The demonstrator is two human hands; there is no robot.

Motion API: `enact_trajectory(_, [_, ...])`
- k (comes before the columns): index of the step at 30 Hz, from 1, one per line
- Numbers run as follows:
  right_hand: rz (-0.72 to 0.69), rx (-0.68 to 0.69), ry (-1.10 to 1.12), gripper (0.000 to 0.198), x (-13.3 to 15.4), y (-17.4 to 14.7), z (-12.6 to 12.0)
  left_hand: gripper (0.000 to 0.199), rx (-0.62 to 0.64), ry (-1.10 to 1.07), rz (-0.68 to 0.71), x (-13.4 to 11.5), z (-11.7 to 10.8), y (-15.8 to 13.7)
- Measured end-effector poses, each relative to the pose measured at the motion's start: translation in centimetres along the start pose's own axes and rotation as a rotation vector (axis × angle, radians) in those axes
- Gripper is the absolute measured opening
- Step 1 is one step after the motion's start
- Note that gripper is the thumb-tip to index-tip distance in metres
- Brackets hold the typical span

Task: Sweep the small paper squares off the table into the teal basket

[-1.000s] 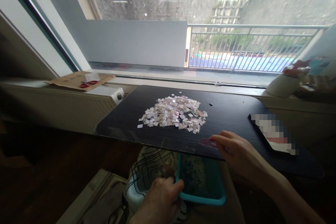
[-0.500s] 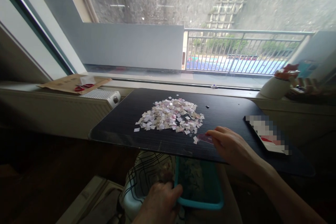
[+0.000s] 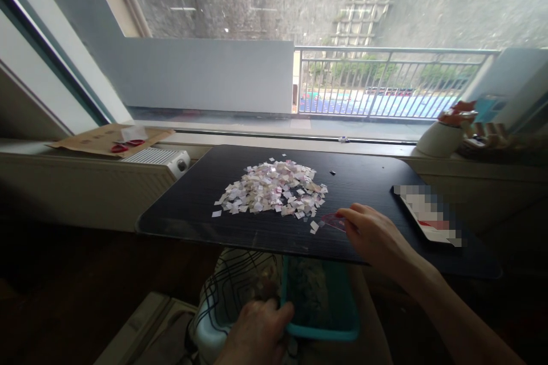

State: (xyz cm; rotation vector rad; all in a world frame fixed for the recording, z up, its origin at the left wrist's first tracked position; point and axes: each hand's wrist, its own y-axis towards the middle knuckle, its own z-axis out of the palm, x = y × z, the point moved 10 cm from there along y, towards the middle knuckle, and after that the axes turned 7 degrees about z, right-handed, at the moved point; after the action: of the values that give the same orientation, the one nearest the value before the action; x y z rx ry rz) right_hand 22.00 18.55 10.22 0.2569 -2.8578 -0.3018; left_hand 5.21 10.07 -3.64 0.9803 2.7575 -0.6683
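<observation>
Tabletop point(image 3: 184, 211) lies bare from scraps point(image 3: 269, 187) to left edge point(image 3: 177, 186).

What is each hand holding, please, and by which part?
Right hand: pinkish sheet, pinched by its right side. Left hand: turquoise tub, gripped by its left rim.

White scraps point(image 3: 314, 226) have appeared beside the scraper point(image 3: 334, 220).

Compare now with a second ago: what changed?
The right hand, still pinching a clear pinkish piece, moved slightly from the near edge of the table toward the pile of squares. Loose white squares now show by the piece's tip; whether the hand released them is unclear. No new grasp visible. Stayed: left hand at the teal bin, pile roughly unchanged.
</observation>
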Motion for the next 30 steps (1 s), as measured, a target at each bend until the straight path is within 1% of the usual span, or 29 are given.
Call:
enact_trajectory(2, [0.004,0.012,0.003,0.031,0.1,0.0,0.0,0.029,0.008,-0.006,0.022,0.0,0.1,0.0])
enact_trajectory(5, [0.014,0.033,-0.011,0.031,0.2,-0.2,0.0,0.026,-0.001,-0.007,0.019,0.1,-0.1,0.0])
enact_trajectory(9, [0.038,0.035,-0.02,0.03,0.1,-0.3,-0.1,0.029,-0.016,-0.002,0.001,0.0,-0.3,0.0])
enact_trajectory(15, [-0.044,0.083,0.05,0.031,1.5,-0.6,0.3,0.028,-0.002,-0.016,0.017,0.0,0.0,0.0])
enact_trajectory(19, [-0.088,0.125,0.068,0.029,1.7,-1.4,0.2,0.031,-0.012,-0.026,0.005,0.3,0.1,-0.1])
enact_trajectory(23, [-0.079,0.084,0.105,0.028,1.4,-1.2,0.1,0.029,-0.033,-0.018,0.014,0.2,0.1,-0.1])
enact_trajectory(25, [-0.088,0.087,0.129,0.028,1.7,-1.2,0.4,0.028,-0.04,-0.02,0.016,0.2,0.0,-0.2])
enact_trajectory(30, [-0.125,0.162,0.2,0.029,2.5,-3.3,0.7,0.025,-0.119,-0.074,0.025,0.6,-0.8,-0.7])
